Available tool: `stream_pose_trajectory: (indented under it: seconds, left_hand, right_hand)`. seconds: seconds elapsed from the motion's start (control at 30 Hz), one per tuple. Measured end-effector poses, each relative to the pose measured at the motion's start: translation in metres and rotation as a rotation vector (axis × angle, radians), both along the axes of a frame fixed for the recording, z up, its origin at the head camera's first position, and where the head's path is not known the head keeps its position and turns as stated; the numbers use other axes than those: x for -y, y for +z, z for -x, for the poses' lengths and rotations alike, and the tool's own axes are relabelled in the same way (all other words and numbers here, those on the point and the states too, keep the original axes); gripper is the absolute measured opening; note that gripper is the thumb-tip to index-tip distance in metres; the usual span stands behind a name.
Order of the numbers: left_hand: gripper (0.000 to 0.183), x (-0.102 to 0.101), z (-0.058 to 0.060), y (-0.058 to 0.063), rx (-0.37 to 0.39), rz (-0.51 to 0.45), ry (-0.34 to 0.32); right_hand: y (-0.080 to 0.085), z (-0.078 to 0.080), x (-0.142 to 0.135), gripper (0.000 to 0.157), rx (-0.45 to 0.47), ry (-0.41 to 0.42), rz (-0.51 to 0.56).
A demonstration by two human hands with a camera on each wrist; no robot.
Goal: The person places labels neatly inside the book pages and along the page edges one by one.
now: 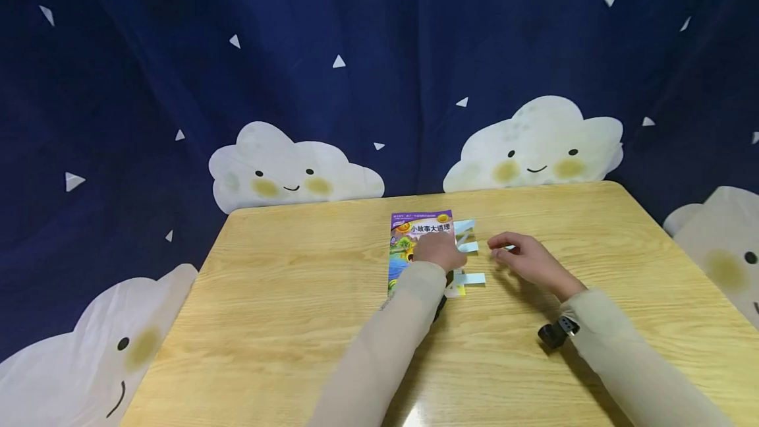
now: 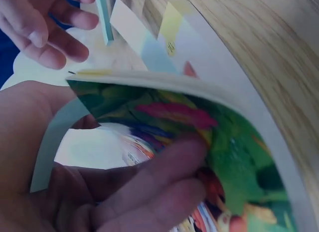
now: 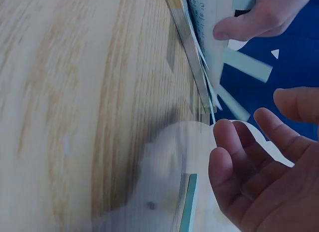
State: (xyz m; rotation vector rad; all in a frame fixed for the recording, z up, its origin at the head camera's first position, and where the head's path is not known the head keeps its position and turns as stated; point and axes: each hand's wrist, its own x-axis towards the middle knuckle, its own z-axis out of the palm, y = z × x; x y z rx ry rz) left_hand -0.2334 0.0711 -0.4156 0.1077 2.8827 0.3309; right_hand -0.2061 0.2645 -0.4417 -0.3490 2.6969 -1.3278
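A children's storybook (image 1: 400, 249) with a purple-topped picture cover lies on the table. Pale blue sticky tabs (image 1: 470, 279) stick out past its right edge. Over the book is my left hand (image 1: 437, 250), which holds some of its leaves lifted and bent. In the left wrist view its fingers (image 2: 169, 177) lie against a colourful printed side; in the right wrist view its thumb (image 3: 227, 30) presses on a page. To the right of the tabs, my right hand (image 1: 528, 261) hovers with loosely bent fingers and holds nothing. A thin teal strip (image 3: 188, 204) lies near it.
The wooden table (image 1: 284, 321) ends at a dark blue curtain (image 1: 379, 31) with printed clouds and white triangles. A yellow tab (image 2: 171, 25) shows at the book's edge. A black wrist camera (image 1: 557, 333) sits on the right sleeve.
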Motion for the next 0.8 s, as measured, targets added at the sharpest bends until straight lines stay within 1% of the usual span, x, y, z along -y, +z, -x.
stream_pose_trajectory:
  seconds: [0.13, 0.27, 0.37, 0.47, 0.5, 0.57, 0.63, 0.67, 0.73, 0.8]
  left_hand:
    - [0.027, -0.004, -0.002, -0.003, -0.012, 0.039, 0.013]
    - [0.026, -0.003, -0.006, -0.006, -0.017, -0.003, 0.023]
    - [0.035, 0.001, -0.009, -0.007, -0.007, -0.08, 0.019]
    - [0.045, 0.007, -0.013, -0.006, 0.028, -0.189, 0.015]
    - [0.046, 0.01, -0.014, -0.007, 0.046, -0.231, 0.022]
    - [0.046, 0.016, -0.015, -0.007, 0.064, -0.289, 0.009]
    - [0.044, 0.024, -0.016, -0.007, 0.083, -0.332, -0.026]
    - [0.041, 0.028, -0.016, -0.006, 0.077, -0.336, -0.058]
    - [0.039, 0.041, -0.016, -0.005, 0.049, -0.333, -0.159]
    - [0.042, 0.058, -0.015, -0.003, 0.011, -0.309, -0.253]
  right_hand:
    - [0.001, -0.002, 0.001, 0.034, -0.015, -0.007, -0.007]
    - [0.001, -0.002, -0.001, 0.033, -0.033, -0.02, -0.019]
    - [0.002, -0.002, -0.002, 0.033, -0.055, -0.027, -0.029]
    - [0.002, -0.001, -0.003, 0.031, -0.077, -0.04, -0.04]
    - [0.003, -0.001, -0.003, 0.031, -0.082, -0.043, -0.043]
    - [0.004, -0.001, -0.003, 0.029, -0.093, -0.047, -0.061]
    - [0.005, -0.001, -0.001, 0.029, -0.105, -0.047, -0.083]
    - [0.006, -0.001, 0.0, 0.028, -0.116, -0.045, -0.095]
    - [0.009, 0.0, 0.005, 0.027, -0.143, -0.032, -0.125]
    - [0.012, 0.0, 0.012, 0.027, -0.181, -0.006, -0.155]
